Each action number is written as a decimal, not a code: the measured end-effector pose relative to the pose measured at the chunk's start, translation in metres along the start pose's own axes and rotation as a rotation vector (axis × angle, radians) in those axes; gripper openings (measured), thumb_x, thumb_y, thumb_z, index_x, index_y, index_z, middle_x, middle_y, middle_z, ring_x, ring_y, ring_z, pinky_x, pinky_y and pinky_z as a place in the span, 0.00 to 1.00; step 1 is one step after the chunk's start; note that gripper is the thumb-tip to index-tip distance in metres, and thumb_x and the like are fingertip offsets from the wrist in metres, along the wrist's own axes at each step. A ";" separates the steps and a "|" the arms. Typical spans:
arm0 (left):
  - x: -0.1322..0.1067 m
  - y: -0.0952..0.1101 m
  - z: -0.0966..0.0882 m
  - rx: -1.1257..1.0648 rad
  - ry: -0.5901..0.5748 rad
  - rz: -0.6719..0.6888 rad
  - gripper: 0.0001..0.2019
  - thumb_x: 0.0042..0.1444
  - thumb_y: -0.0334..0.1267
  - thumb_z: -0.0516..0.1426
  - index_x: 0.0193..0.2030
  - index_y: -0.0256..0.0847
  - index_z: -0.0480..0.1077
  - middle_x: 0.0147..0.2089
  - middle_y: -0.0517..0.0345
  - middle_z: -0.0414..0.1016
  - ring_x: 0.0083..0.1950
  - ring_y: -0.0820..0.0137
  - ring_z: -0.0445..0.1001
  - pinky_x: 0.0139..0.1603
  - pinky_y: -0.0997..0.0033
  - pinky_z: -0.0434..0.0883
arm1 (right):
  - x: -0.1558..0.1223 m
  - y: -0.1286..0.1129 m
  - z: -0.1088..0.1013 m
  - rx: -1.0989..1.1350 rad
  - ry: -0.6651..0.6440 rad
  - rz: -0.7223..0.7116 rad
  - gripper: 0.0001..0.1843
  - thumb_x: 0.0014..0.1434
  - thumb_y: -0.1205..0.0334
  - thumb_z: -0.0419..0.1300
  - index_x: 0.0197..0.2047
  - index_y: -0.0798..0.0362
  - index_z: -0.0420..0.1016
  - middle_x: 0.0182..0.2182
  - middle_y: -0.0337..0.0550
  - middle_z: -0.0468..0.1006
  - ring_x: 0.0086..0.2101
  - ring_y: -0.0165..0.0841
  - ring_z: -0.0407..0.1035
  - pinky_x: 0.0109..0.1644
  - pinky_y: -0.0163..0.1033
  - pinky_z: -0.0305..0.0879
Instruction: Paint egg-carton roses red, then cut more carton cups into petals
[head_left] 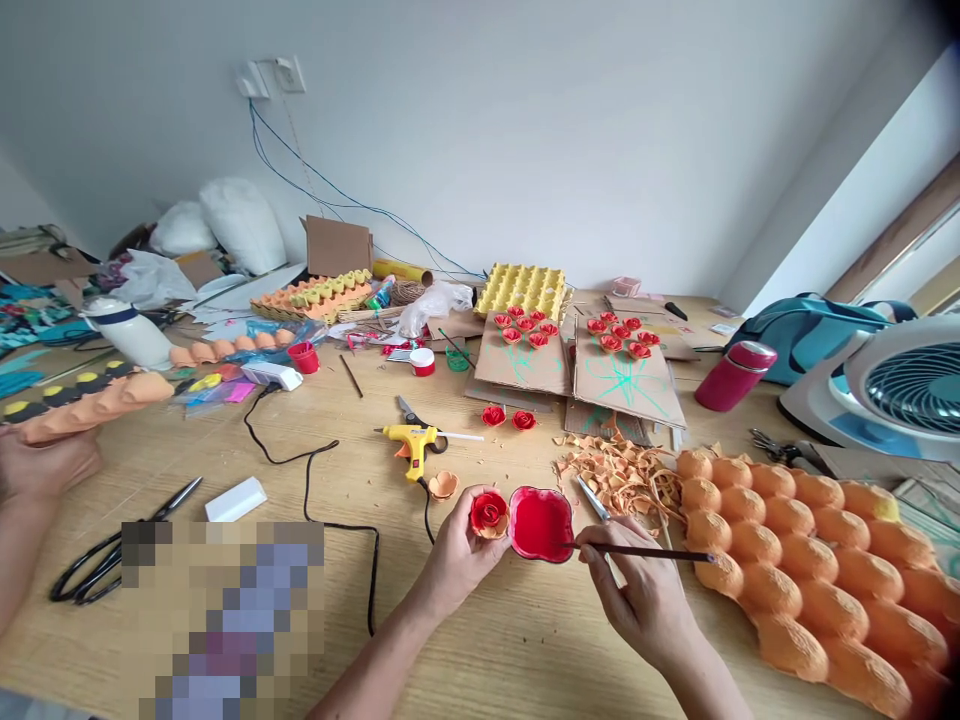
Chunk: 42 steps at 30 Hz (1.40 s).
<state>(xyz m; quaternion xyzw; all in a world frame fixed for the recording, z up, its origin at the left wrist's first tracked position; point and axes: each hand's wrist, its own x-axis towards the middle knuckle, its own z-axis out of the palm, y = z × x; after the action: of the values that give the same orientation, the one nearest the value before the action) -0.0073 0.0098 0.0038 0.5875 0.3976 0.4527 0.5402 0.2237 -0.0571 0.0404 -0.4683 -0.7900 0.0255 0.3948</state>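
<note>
My left hand [463, 560] is closed around an egg-carton rose [490, 516], red inside with bare orange on its lower outer petals. Right beside it stands a scalloped dish of red paint [541, 522]. A dark-handled paintbrush [652, 551] is pinched in my right hand [643, 590], its tip reaching into the paint. A metal blade [594, 497] shows beyond my right fingers; whether they touch it I cannot tell. An unpainted orange carton flower [443, 486] lies past my left hand, and two red roses [508, 418] sit farther back.
A yellow glue gun [412, 447] with a black cord lies ahead. Orange scraps [619, 470] and a large egg tray [810, 560] are at right. Red flowers rest on cardboard [525, 360]. At left, another person's hand [52, 465] holds a carton strip near black scissors [112, 550].
</note>
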 end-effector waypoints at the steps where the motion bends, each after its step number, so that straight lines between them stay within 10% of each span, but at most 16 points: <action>1: 0.000 0.000 0.000 0.000 0.003 -0.005 0.22 0.52 0.39 0.66 0.51 0.41 0.65 0.46 0.54 0.74 0.47 0.65 0.76 0.53 0.64 0.75 | 0.000 0.001 0.000 -0.005 -0.009 -0.001 0.07 0.70 0.68 0.52 0.42 0.50 0.69 0.32 0.40 0.77 0.31 0.33 0.70 0.39 0.41 0.65; 30: -0.006 0.009 0.000 0.094 -0.076 -0.002 0.20 0.54 0.42 0.67 0.50 0.42 0.68 0.44 0.54 0.75 0.44 0.65 0.76 0.46 0.70 0.74 | -0.003 -0.010 -0.004 0.137 0.149 0.031 0.08 0.69 0.70 0.52 0.43 0.49 0.70 0.30 0.39 0.75 0.30 0.34 0.71 0.39 0.40 0.69; 42: -0.008 0.016 0.008 0.241 -0.067 0.063 0.17 0.53 0.33 0.66 0.49 0.42 0.70 0.46 0.54 0.79 0.46 0.64 0.78 0.49 0.68 0.74 | 0.004 -0.026 0.005 0.157 -0.005 -0.162 0.17 0.64 0.77 0.51 0.52 0.52 0.69 0.37 0.45 0.78 0.35 0.36 0.71 0.42 0.44 0.69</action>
<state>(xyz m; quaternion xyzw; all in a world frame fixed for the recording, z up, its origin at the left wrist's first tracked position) -0.0025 -0.0011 0.0192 0.6752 0.4118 0.3985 0.4644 0.2006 -0.0675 0.0501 -0.3705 -0.8219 0.0564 0.4290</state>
